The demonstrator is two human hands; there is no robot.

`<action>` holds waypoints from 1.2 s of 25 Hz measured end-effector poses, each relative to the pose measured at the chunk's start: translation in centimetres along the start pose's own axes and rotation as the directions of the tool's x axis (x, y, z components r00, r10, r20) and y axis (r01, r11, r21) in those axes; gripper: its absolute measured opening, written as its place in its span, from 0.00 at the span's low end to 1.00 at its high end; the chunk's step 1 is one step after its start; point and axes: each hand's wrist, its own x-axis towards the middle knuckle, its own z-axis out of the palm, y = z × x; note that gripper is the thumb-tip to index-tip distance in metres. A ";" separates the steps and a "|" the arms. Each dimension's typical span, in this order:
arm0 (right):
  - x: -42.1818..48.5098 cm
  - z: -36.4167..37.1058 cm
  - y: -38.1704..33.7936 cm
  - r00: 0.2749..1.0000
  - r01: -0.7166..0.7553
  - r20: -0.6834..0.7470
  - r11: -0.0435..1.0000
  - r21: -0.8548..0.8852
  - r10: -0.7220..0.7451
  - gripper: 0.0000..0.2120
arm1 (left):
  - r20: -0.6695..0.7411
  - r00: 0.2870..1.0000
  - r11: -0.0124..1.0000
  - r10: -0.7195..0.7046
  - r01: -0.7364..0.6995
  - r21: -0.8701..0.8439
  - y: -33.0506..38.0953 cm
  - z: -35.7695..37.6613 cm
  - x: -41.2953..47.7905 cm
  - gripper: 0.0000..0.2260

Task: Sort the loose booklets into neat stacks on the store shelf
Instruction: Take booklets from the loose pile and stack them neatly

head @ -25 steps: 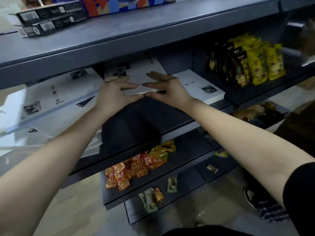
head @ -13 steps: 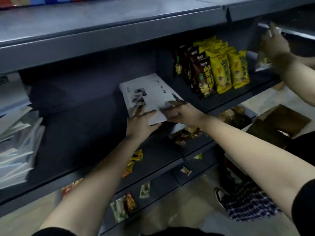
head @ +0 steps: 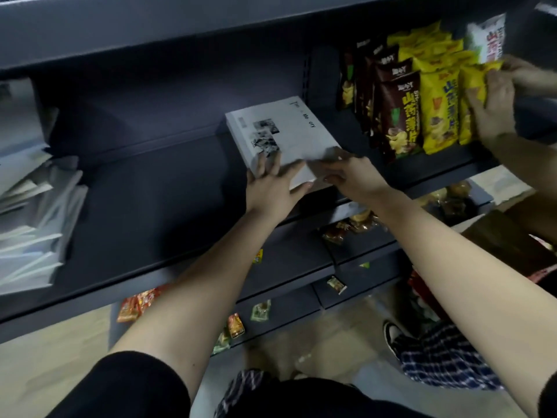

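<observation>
A neat stack of white booklets (head: 289,131) with small black-and-white photos on the cover lies on the dark grey shelf (head: 150,206), just left of the snack bags. My left hand (head: 271,188) presses flat on the stack's near edge, fingers spread. On the stack's near right corner rests my right hand (head: 352,176), fingers stretched out over the cover. A messy pile of loose booklets (head: 30,221) sits at the far left of the same shelf, partly cut off by the frame.
Brown and yellow snack bags (head: 422,101) stand upright right of the stack. Another person's hands (head: 494,107) handle the yellow bags at the far right. Lower shelves hold small snack packets (head: 132,306). An upper shelf overhangs the booklets.
The white booklets went from beside the left pile to the right part of the shelf, next to the snack bags. Both hands stayed on their near edge.
</observation>
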 end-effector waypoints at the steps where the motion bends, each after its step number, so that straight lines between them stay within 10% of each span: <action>1: -0.2 0.1 0.0 1.000 0.004 -0.028 1.000 0.020 -0.003 0.18 | -0.002 1.000 1.000 -0.001 0.001 0.014 0.0 -0.2 0.0 0.25; 16: -1.2 -1.9 -0.5 0.994 -0.071 -0.057 0.962 0.262 0.089 0.20 | 0.131 0.955 0.909 -0.268 0.295 -0.294 0.0 -2.3 0.7 0.40; 30: -0.8 -0.8 -2.8 0.996 -0.087 -0.014 0.994 0.067 0.088 0.24 | 0.402 0.897 0.976 -0.184 0.215 -0.033 -0.2 -5.3 1.2 0.39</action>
